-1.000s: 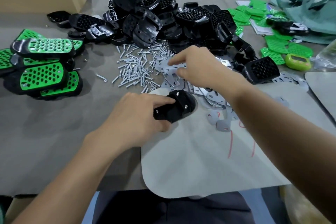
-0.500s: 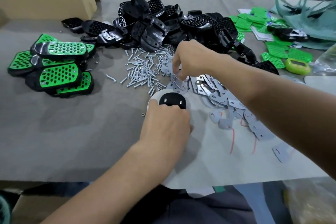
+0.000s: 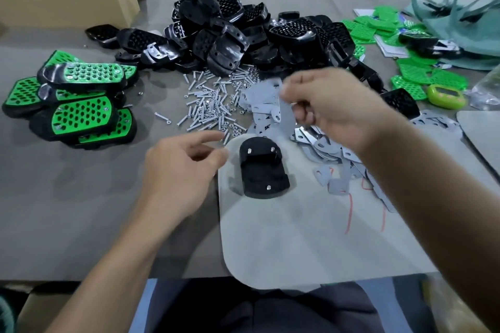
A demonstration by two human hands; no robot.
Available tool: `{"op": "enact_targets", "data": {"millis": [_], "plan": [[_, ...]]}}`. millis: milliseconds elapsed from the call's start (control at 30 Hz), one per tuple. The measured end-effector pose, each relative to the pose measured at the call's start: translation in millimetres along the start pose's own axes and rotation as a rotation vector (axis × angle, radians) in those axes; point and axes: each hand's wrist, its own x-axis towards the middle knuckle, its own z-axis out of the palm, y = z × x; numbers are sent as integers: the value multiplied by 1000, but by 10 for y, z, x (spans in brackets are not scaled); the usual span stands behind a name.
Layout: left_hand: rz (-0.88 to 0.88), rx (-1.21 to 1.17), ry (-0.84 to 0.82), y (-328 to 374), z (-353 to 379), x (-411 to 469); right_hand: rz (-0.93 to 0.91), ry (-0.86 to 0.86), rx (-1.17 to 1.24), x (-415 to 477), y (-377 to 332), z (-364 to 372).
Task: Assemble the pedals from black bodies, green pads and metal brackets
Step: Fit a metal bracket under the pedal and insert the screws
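Observation:
A black pedal body (image 3: 261,167) lies underside up on a grey mat (image 3: 297,238), with three screw ends showing. My left hand (image 3: 178,173) hovers just left of it, fingers loosely spread, holding nothing. My right hand (image 3: 330,105) is raised above the pile of metal brackets (image 3: 319,143) and pinches one grey bracket (image 3: 273,101) between thumb and fingers. The heap of black bodies (image 3: 243,38) lies behind. Loose green pads (image 3: 414,73) lie at the right.
A scatter of screws and nuts (image 3: 211,105) lies between the heap and the mat. Finished green-and-black pedals (image 3: 78,103) are stacked at the left. A cardboard box (image 3: 62,0) stands at the back left. A green timer (image 3: 446,96) sits right.
My left hand let go of the black body and drew back to the left. My right hand lifted from the bracket pile with one bracket pinched in it.

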Motion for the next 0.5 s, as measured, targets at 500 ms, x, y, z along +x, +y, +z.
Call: {"op": "enact_targets", "data": {"millis": [500], "plan": [[-99,-152,-144,-52,294,167,-176,299,-489,-494,680,487]]}}
